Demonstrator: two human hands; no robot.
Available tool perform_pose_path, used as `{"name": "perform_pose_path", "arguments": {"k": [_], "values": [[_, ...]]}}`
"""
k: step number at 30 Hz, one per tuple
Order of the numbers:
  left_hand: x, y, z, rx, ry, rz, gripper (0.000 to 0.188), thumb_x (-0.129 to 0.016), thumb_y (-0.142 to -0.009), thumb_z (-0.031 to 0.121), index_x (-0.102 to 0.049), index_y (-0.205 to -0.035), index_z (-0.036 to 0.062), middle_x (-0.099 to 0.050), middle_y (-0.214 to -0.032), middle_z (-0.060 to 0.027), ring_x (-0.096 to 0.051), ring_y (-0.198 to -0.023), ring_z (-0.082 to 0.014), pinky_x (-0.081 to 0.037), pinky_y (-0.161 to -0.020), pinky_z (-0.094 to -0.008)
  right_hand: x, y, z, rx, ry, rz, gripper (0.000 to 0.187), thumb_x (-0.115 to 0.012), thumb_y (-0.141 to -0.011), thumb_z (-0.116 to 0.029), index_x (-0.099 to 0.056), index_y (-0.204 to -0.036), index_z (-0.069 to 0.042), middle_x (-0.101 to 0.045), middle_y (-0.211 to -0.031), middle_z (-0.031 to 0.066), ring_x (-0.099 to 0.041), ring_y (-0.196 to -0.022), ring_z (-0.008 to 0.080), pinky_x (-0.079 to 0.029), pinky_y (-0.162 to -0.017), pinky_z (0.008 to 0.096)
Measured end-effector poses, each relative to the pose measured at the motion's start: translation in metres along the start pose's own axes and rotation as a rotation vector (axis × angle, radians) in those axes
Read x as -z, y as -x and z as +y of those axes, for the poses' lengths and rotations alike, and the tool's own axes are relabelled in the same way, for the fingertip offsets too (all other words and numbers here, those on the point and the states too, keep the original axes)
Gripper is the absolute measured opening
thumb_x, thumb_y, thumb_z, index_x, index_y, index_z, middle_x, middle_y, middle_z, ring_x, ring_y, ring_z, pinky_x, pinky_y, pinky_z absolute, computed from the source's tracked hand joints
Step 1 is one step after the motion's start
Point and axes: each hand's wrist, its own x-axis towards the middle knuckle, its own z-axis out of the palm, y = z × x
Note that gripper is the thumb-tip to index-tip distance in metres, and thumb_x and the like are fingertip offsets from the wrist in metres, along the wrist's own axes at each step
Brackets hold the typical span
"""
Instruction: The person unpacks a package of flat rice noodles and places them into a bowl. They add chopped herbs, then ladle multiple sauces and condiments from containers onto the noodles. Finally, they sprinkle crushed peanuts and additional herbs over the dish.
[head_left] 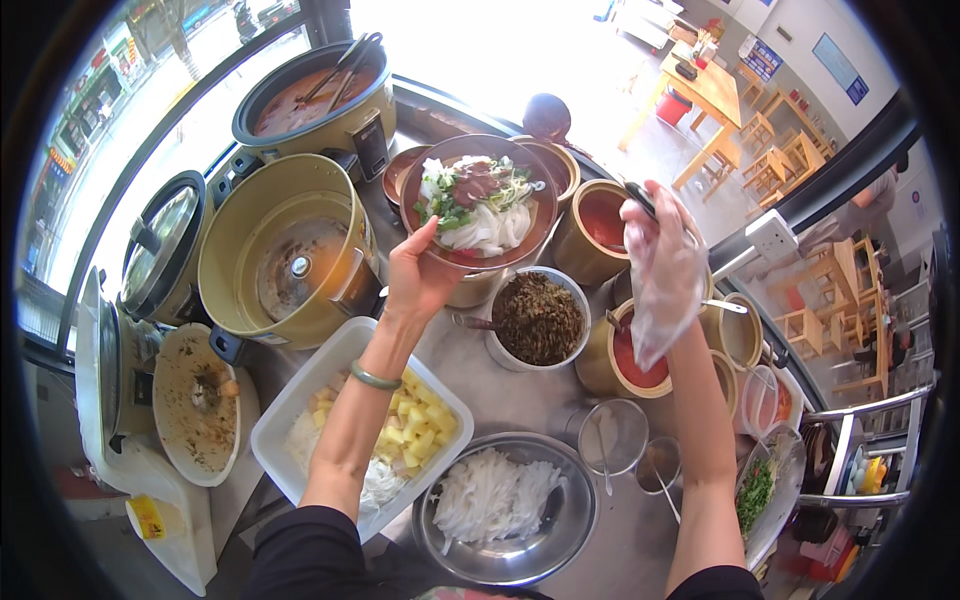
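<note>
My left hand (412,278) grips the near rim of a brownish see-through bowl (545,212), raised over the counter. In it lie white noodles (490,229), chopped greens (449,214) and dark reddish slices (482,184). To the right, my right hand (668,255), in a loose clear plastic glove, is raised above the sauce jars with its fingers closed on a dark-handled utensil (640,199); its other end is hidden. Below the bowl stands a white tub of dark chopped relish (540,318). A brown jar of red sauce (640,362) is under my right forearm.
Large beige cookers (218,262) line the left side. In front stand a white tub (268,440) with yellow cubes and a steel bowl (585,510) of white noodles. More jars (742,330), glass cups (612,435) and a bowl of chopped greens (760,495) lie rightward.
</note>
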Motion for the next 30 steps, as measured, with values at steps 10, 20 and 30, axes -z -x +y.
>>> {"name": "perform_pose_path", "arguments": {"k": [10,20,30], "values": [[-0.05,0.061,0.006,-0.095,-0.117,0.0,0.05,-0.047,-0.098,0.029,-0.04,-0.139,0.0018,-0.047,-0.141,-0.0135,-0.044,-0.13,-0.0307,-0.031,-0.111,-0.0474,0.03,-0.069,0.095,0.167,0.81,-0.604,0.039,-0.067,-0.086,-0.02,-0.053,-0.12,-0.006,-0.065,-0.101,0.0132,-0.062,-0.094,0.0229,-0.053,-0.074,0.0311],[-0.08,0.096,-0.039,0.274,-0.088,0.06,0.046,-0.047,-0.098,0.028,-0.043,-0.136,0.0007,-0.051,-0.137,-0.0149,-0.049,-0.125,-0.0293,-0.033,-0.11,-0.0459,0.09,-0.111,0.018,-0.178,2.026,-1.035,0.024,-0.053,-0.085,-0.019,-0.072,-0.097,-0.009,-0.069,-0.099,0.0134,-0.067,-0.09,0.0305,-0.053,-0.079,0.0382],[-0.08,0.083,-0.069,0.359,-0.23,0.089,0.048,-0.04,-0.1,0.031,-0.038,-0.139,0.003,-0.05,-0.137,-0.0151,-0.053,-0.122,-0.0313,-0.047,-0.1,-0.049,0.121,-0.077,0.019,0.102,1.899,-0.504,0.025,-0.05,-0.083,-0.019,-0.072,-0.089,-0.007,-0.068,-0.091,0.0206,-0.067,-0.083,0.0343,-0.053,-0.073,0.0407]]}}
